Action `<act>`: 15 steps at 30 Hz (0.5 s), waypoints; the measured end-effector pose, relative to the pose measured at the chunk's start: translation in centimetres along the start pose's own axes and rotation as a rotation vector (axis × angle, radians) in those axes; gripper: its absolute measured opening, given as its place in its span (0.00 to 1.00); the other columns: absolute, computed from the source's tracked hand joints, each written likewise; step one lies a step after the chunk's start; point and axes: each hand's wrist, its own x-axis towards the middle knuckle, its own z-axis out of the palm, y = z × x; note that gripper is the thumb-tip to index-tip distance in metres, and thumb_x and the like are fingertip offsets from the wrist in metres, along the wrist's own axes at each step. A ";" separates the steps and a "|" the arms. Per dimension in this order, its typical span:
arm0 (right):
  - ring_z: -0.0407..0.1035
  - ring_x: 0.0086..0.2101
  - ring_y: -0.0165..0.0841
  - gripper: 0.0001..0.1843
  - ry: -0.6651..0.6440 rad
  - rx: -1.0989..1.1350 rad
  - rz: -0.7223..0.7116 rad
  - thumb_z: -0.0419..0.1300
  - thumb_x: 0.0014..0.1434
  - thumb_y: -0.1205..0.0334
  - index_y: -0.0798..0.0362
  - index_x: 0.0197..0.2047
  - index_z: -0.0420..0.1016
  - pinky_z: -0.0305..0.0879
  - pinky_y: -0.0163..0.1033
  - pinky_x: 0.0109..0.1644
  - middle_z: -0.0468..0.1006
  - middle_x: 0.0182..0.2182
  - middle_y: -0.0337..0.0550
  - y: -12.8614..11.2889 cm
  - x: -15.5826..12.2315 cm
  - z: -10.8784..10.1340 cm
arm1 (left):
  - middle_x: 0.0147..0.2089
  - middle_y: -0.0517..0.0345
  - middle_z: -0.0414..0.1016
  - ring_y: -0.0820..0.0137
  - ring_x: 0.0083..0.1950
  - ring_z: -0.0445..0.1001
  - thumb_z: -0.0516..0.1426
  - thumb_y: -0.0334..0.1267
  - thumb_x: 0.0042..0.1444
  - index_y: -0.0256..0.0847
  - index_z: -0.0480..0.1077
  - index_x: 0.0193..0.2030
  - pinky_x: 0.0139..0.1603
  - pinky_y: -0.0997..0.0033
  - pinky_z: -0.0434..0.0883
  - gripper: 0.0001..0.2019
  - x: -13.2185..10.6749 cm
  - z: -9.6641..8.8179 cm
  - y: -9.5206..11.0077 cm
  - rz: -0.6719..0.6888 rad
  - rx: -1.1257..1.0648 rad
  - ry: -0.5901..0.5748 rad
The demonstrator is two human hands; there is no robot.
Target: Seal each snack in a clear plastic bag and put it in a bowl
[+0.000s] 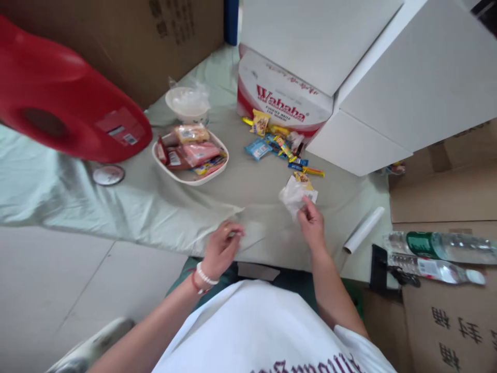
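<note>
White, crumpled wrapper (290, 196) in right hand (311, 220)

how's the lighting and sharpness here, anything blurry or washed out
Head view: light looks soft and diffuse, with no hard shadows; head view: big red lettering on the carton reads clearly, but small print on the snack wrappers is too soft to read; head view: the crumpled plastic in the right hand looks pale, its folds smeared.

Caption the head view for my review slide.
Right hand holds crumpled translucent wrapping near snack packets on a cloth-covered table.
</note>
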 end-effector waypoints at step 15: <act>0.71 0.42 0.45 0.20 -0.482 -0.458 -0.522 0.55 0.66 0.73 0.47 0.54 0.81 0.73 0.49 0.45 0.78 0.38 0.49 -3.6 -11.2 3.1 | 0.39 0.61 0.75 0.73 0.37 0.74 0.76 0.46 0.42 0.41 0.70 0.45 0.32 0.75 0.70 0.28 0.4 6.2 0.2 -0.682 -0.823 -0.284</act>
